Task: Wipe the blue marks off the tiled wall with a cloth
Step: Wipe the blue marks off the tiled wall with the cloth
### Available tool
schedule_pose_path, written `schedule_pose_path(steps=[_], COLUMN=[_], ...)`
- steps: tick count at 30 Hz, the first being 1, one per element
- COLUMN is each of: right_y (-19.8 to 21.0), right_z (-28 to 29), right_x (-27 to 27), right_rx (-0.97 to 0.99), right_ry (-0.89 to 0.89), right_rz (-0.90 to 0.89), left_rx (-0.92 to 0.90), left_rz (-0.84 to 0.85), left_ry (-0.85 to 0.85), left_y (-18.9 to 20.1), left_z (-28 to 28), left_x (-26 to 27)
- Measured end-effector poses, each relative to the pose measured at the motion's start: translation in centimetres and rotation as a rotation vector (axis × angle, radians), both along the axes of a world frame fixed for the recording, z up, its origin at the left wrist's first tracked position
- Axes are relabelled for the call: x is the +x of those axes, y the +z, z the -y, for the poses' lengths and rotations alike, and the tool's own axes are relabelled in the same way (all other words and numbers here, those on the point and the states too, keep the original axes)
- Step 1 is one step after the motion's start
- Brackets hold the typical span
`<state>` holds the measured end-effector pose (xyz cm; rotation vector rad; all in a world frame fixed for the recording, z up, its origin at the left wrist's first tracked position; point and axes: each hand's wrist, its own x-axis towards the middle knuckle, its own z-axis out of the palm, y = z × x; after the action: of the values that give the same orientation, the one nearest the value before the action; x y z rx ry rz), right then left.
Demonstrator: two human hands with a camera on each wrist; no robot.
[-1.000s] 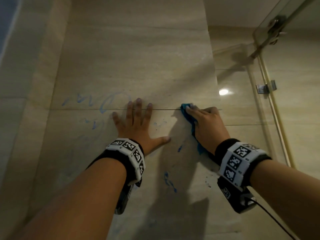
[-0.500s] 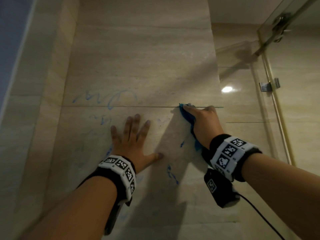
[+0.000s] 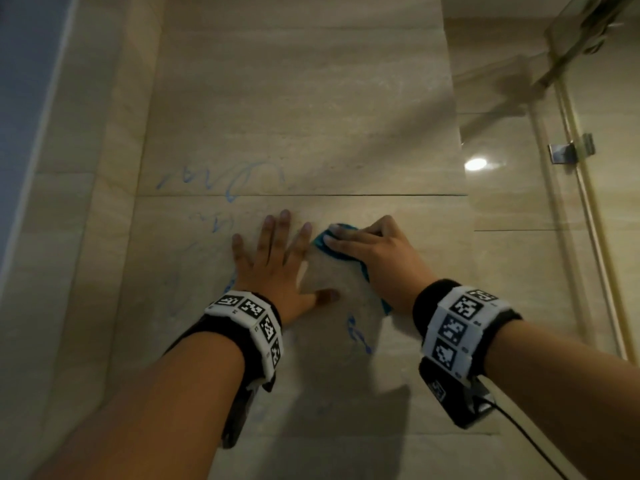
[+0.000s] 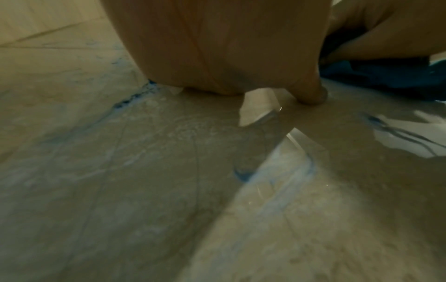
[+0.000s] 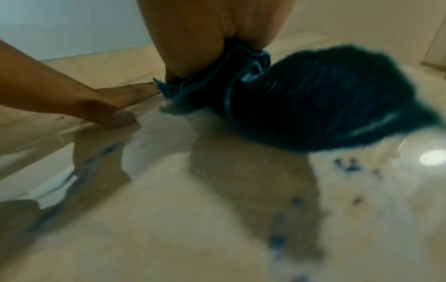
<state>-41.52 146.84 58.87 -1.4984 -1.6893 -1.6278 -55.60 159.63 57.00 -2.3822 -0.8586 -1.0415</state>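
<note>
Several blue marks (image 3: 225, 178) remain on the tiled wall (image 3: 304, 98): scribbles along the horizontal grout line at upper left, and a stroke below both hands. Right hand (image 3: 377, 258) grasps the cloth (image 3: 329, 237), pressing it to the wall mid-panel. Left hand (image 3: 273, 261) lies flat, fingers spread, bracing. Wiping appears partly done; most marks left.
</note>
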Motion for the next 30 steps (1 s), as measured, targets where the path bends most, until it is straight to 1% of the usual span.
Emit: schedule_pose_path(steps=[2, 6, 8, 12, 16, 18, 19, 22, 26, 28, 30], right_y=[0.3, 2.3, 3.0, 2.6, 0.0, -0.8, -0.9, -0.1, 0.8, 0.8, 0.2], right_z=[0.7, 1.6, 1.2, 0.1, 0.2, 0.8, 1.2, 2.0, 0.9, 0.1, -0.3], right_x=[0.3, -0.5, -1.3, -1.9, -0.7, 0.3, 0.6, 0.4, -1.0, -1.4, -1.5], right_rx=[-0.016, 0.078, 0.095, 0.076, 0.016, 0.016, 0.013, 0.018, 0.072, 0.083, 0.08], right_ry=[-0.002, -0.049, -0.06, -0.082, 0.017, 0.026, 0.008, -0.034, -0.022, -0.037, -0.05], right_rz=[-0.005, -0.205, -0.255, -0.223, -0.087, -0.028, -0.04, -0.174, -0.294, -0.299, -0.255], left_rx=[0.009, 0.026, 0.016, 0.008, 0.024, 0.031, 0.026, 0.014, 0.022, 0.025, 0.03], left_rz=[0.01, 0.022, 0.013, 0.008, 0.028, 0.036, 0.033, 0.023, 0.033, 0.029, 0.033], left_ry=[-0.008, -0.031, -0.03, -0.023, -0.012, -0.011, -0.01, -0.005, -0.013, -0.013, -0.014], left_y=[-0.1, -0.2, -0.1, 0.0, -0.2, -0.2, -0.1, -0.1, -0.1, 0.0, 0.0], left_z=[-0.2, -0.4, -0.3, -0.2, -0.2, -0.2, -0.2, -0.2, -0.4, -0.4, -0.5], left_x=[0.1, 0.0, -0.1, -0.2, 0.0, 0.1, 0.1, 0.1, 0.1, 0.1, 0.2])
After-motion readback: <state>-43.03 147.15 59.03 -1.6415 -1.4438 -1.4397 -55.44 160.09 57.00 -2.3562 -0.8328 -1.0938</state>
